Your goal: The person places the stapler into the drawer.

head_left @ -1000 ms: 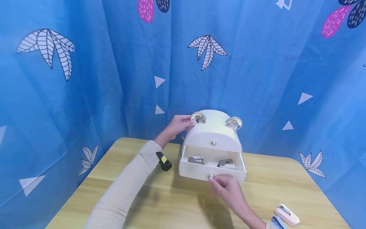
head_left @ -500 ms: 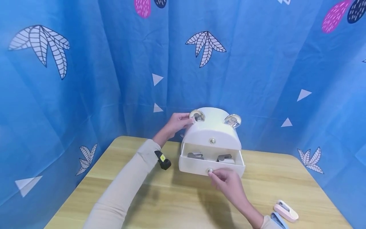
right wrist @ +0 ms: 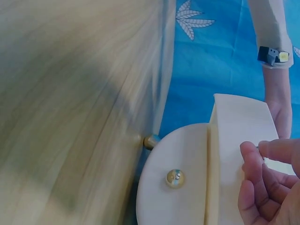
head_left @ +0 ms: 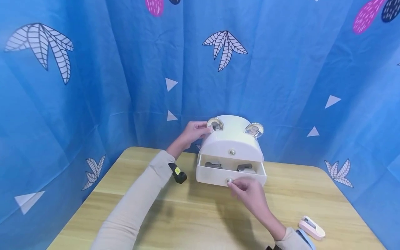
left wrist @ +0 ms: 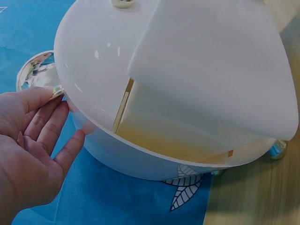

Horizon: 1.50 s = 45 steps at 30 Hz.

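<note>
A rounded white drawer box [head_left: 232,133] with two shiny ears stands at the back of the table. Its middle drawer [head_left: 215,176] is pulled partly out and holds two small grey-and-white staplers [head_left: 213,165]. My left hand [head_left: 194,132] pinches the gold ear [left wrist: 41,75] on the box's left, the other fingers lying near the side wall. My right hand [head_left: 250,192] pinches the drawer's small knob [head_left: 229,180] between thumb and index finger. The right wrist view shows that pinch too, with the fingers covering most of the knob.
On the wooden table [head_left: 193,222] at the right lie a pink stapler [head_left: 311,227] and a blue one [head_left: 306,239], partly behind my right sleeve. A blue patterned curtain [head_left: 150,69] hangs close behind the box. Another gold knob [right wrist: 175,178] protrudes from the box front.
My right hand has moved away from me with the knob, and the drawer has slid further into the box. The left hand keeps its hold on the ear. The head view has shifted slightly.
</note>
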Each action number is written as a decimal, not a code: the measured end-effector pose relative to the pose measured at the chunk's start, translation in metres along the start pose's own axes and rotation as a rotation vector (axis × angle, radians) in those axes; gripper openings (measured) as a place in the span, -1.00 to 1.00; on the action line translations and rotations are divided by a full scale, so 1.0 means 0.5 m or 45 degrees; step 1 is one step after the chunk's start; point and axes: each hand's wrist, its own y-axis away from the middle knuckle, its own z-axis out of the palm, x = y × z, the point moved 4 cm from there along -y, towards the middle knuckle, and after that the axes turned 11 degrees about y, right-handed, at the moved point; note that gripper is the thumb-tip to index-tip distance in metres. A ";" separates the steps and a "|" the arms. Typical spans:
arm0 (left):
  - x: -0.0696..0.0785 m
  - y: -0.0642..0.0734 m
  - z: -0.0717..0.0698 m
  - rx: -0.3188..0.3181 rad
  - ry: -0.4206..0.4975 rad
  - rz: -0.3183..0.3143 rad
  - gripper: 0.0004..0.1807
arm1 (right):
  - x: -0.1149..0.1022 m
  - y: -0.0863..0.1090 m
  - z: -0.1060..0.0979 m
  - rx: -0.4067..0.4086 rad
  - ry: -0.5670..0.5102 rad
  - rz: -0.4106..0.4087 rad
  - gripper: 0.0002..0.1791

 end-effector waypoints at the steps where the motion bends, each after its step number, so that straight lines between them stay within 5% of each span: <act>1: 0.001 0.000 0.000 0.001 0.003 0.001 -0.56 | 0.000 -0.002 0.000 0.003 0.014 -0.009 -0.82; 45: -0.005 -0.008 -0.004 -0.021 -0.017 0.018 -0.54 | 0.009 -0.071 0.010 0.094 0.153 -0.003 -0.90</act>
